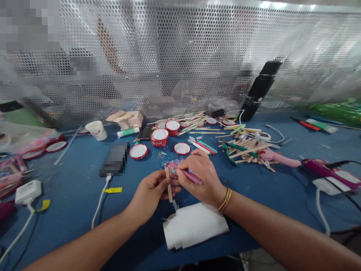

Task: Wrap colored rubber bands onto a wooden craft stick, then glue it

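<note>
My left hand (pixel 156 188) pinches a wooden craft stick (pixel 168 184) upright between thumb and fingers. In my right hand (pixel 199 175) is a pink-purple marker pen (pixel 191 176), gripped as for writing, its tip close to the upper end of the stick. Whether the tip touches the wood I cannot tell. Small coloured rubber bands (pixel 166 163) lie on the blue table just behind both hands. A folded white cloth (pixel 196 226) rests in front of them, partly under my right wrist.
Red-rimmed round pieces (pixel 159 136), some stacked, stand behind the hands. Several markers (pixel 202 146) and a heap of craft sticks (pixel 248 148) with green-handled pliers lie to the right. A phone (pixel 115 158) on a cable and a paper cup (pixel 96 130) are at left. A perforated metal panel (pixel 180 56) closes the back.
</note>
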Action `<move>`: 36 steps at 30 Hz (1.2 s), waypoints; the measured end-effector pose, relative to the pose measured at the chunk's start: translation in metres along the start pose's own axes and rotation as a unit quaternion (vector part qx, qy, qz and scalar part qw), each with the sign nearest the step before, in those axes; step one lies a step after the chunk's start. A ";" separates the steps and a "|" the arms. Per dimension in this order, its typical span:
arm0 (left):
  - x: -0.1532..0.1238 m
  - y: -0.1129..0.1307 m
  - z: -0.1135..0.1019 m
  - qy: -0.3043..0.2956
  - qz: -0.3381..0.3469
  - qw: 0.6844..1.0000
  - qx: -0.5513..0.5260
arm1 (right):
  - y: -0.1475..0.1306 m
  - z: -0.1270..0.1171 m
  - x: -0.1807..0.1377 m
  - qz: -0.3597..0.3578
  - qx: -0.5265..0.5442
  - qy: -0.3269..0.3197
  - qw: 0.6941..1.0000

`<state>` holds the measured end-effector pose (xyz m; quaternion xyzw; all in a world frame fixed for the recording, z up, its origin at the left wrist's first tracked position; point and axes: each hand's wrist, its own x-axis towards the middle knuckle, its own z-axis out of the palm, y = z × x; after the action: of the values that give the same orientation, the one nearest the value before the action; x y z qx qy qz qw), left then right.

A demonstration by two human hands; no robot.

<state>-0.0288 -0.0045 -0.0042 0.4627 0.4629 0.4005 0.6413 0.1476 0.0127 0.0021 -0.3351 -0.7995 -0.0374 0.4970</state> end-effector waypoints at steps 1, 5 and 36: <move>0.000 0.000 0.000 0.001 0.001 1.000 0.000 | 0.001 0.000 -0.001 0.003 0.003 0.008 1.000; -0.003 0.000 0.002 0.007 0.014 1.000 0.006 | 0.000 -0.002 -0.003 0.011 0.029 0.016 0.999; -0.012 -0.001 0.008 0.009 0.118 0.990 0.070 | -0.014 -0.003 -0.009 -0.019 0.010 0.029 0.999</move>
<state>-0.0240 -0.0178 -0.0012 0.5544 0.4378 0.4437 0.5514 0.1444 -0.0043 0.0006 -0.3137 -0.7913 -0.0489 0.5225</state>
